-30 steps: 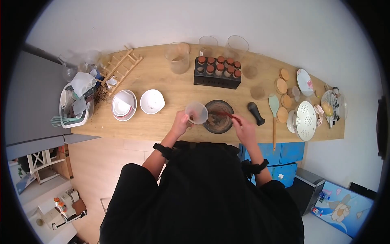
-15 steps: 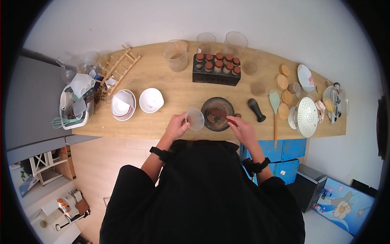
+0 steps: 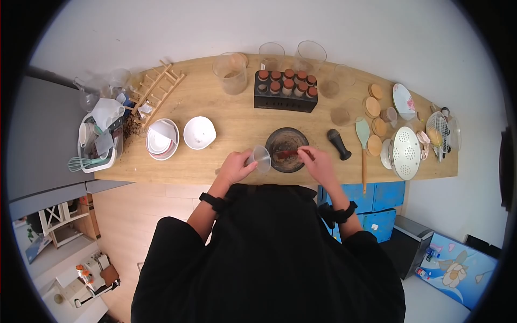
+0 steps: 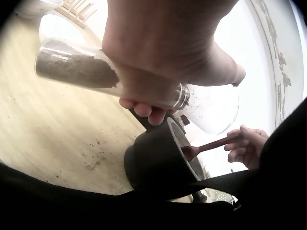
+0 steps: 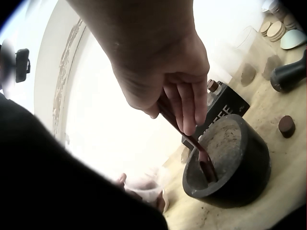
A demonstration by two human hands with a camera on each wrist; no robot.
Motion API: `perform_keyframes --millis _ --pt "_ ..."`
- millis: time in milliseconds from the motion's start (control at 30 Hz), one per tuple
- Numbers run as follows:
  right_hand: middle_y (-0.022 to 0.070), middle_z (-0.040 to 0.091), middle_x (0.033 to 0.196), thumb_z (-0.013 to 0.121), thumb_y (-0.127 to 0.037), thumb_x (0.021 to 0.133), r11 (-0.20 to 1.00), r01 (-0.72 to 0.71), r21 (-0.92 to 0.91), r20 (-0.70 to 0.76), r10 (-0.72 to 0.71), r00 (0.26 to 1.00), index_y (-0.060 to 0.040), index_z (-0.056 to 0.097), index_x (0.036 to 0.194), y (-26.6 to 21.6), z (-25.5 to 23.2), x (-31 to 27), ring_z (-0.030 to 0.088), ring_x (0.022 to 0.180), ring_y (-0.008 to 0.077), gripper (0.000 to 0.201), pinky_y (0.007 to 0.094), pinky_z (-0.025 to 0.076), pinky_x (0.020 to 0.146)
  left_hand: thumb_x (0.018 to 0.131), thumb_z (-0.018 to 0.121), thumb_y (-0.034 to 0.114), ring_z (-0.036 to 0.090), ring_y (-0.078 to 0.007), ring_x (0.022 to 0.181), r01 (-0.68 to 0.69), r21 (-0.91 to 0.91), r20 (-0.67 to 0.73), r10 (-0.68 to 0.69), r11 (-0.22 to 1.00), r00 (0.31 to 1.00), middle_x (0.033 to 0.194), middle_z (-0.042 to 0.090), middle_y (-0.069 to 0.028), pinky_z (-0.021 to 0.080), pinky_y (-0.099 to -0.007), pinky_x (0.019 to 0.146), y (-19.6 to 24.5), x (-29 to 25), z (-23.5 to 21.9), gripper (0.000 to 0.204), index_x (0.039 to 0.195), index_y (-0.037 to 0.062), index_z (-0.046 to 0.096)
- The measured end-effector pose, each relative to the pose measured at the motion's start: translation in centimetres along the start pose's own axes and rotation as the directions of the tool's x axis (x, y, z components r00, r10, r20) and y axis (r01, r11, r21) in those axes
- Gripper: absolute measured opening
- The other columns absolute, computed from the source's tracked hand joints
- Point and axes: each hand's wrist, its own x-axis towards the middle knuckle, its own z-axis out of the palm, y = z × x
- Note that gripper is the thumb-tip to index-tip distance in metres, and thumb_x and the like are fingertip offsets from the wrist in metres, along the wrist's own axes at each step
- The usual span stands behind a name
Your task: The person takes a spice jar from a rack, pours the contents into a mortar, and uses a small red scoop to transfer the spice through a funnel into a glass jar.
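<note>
Under everything both hands handle runs the wooden table (image 3: 231,116); the black COFFEE rack (image 3: 285,102) stands on it beyond the two grips, probably set back so that the space between them is left for the work. In that space, just past the right fingers, sits the dark mortar (image 5: 244,167), upright and mouth up, near enough for either hand to reach. The left hand (image 3: 237,168) has its fingers wrapped round a glass vial, while the right hand (image 3: 318,163) pinches a spoon's handle. Off to the right of that pinch, apart from it, lies the black pestle (image 3: 338,144), presumably put aside to clear the mortar's mouth. The vial (image 4: 103,74), of a kind with the stoppered vials (image 3: 302,86) in the rack, is held roughly upright, likely so its contents stay at the closed end. At its neck, by the left thumb, a clear funnel (image 3: 262,159) opens close to the mortar's rim, which would widen the narrow mouth; whether funnel and rim touch I cannot tell. The red-brown spoon (image 5: 194,143) slants down from the right fingers, its tip inside the mortar. A dark stopper (image 5: 287,126) rests on the table beside the mortar, perhaps the vial's own. Brown powder (image 4: 67,69) fills the vial's lower part, below the left hand.
</note>
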Motion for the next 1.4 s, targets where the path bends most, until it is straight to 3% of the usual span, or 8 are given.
perform_keyframes --millis 167,233,367,433,833,1167,1367,1400 --pt "0.0092 0.067 0.072 0.056 -0.023 0.09 0.923 -0.26 0.284 0.082 0.247 0.965 0.0024 0.064 0.096 2.9 -0.9 3.1 0.065 0.064 0.0143 0.028 0.026 0.05 0.058 0.08 0.055 0.041 0.055 -0.0375 0.058 0.016 0.074 0.034 -0.019 0.997 0.999 0.06 0.055 -0.019 0.044 -0.042 0.055 0.2 -0.2 0.6 0.04 0.081 0.0018 0.059" --pt "0.0087 0.066 0.072 0.053 -0.026 0.093 0.81 -0.427 0.401 0.155 0.4 0.904 0.0025 0.064 0.092 2.9 -1.7 4.0 0.064 0.061 0.0123 0.031 0.0216 0.049 0.054 0.081 0.055 0.04 0.055 -0.0382 0.058 0.021 0.089 0.028 -0.023 0.996 0.999 0.061 0.055 -0.0195 0.044 -0.0428 0.056 0.1 -0.3 0.8 0.039 0.081 0.0017 0.059" --pt "0.0086 0.065 0.072 0.05 -0.029 0.094 0.753 -0.471 0.459 0.145 0.459 0.876 0.0006 0.062 0.09 5.6 -1.3 4.3 0.063 0.061 0.0121 0.032 0.0228 0.05 0.054 0.082 0.054 0.039 0.055 -0.0385 0.059 0.049 0.094 0.033 -0.052 0.994 0.998 0.061 0.055 -0.02 0.044 -0.0432 0.056 0.2 -0.3 0.9 0.038 0.08 0.0014 0.059" --pt "0.0077 0.063 0.072 0.05 -0.028 0.094 0.601 -0.548 0.582 0.165 0.573 0.803 -0.0005 0.059 0.089 6.5 -1.0 3.7 0.061 0.06 0.0127 0.03 0.0248 0.05 0.056 0.083 0.054 0.039 0.055 -0.0384 0.059 0.054 0.089 0.028 -0.057 0.995 0.998 0.061 0.055 -0.02 0.044 -0.0433 0.056 0.2 -0.3 0.8 0.038 0.081 0.0014 0.059" --pt "0.007 0.06 0.074 0.05 -0.032 0.095 0.457 -0.406 0.791 0.046 0.618 0.785 -0.0012 0.056 0.093 8.9 1.6 0.3 0.059 0.06 0.0132 0.031 0.0267 0.051 0.058 0.083 0.055 0.043 0.057 -0.0368 0.06 0.135 -0.054 0.033 -0.134 0.989 0.99 0.061 0.057 -0.0179 0.045 -0.042 0.057 -0.9 -0.4 1.2 0.042 0.081 0.0014 0.062" --pt "0.0071 0.061 0.076 0.049 -0.03 0.095 0.398 -0.394 0.828 0.093 0.596 0.798 -0.0016 0.056 0.094 9.2 1.1 -0.6 0.058 0.06 0.013 0.03 0.0263 0.051 0.059 0.084 0.055 0.04 0.057 -0.0353 0.059 0.139 -0.118 -0.006 -0.141 0.983 0.99 0.062 0.058 -0.0174 0.045 -0.0398 0.056 -1.6 0.3 1.7 0.039 0.086 0.0012 0.062" --pt "0.0074 0.063 0.08 0.049 -0.022 0.096 0.501 -0.247 0.829 0.0 0.442 0.897 0.0009 0.059 0.101 2.9 -1.6 -1.6 0.059 0.06 0.0129 0.025 0.0243 0.05 0.062 0.083 0.053 0.042 0.056 -0.0335 0.056 0.03 -0.148 -0.082 -0.042 0.989 0.996 0.06 0.056 -0.0162 0.045 -0.0384 0.054 -0.9 1.4 2.0 0.042 0.09 0.0017 0.061" --pt "0.0086 0.064 0.083 0.05 -0.016 0.094 0.718 -0.226 0.658 -0.013 0.311 0.95 0.0013 0.059 0.102 0.2 -1.8 -1.9 0.061 0.062 0.0132 0.022 0.0237 0.049 0.063 0.083 0.052 0.042 0.056 -0.0332 0.055 -0.016 -0.169 -0.095 0.0 0.986 0.995 0.06 0.055 -0.016 0.044 -0.038 0.054 -0.2 1.5 1.7 0.042 0.091 0.0015 0.06"
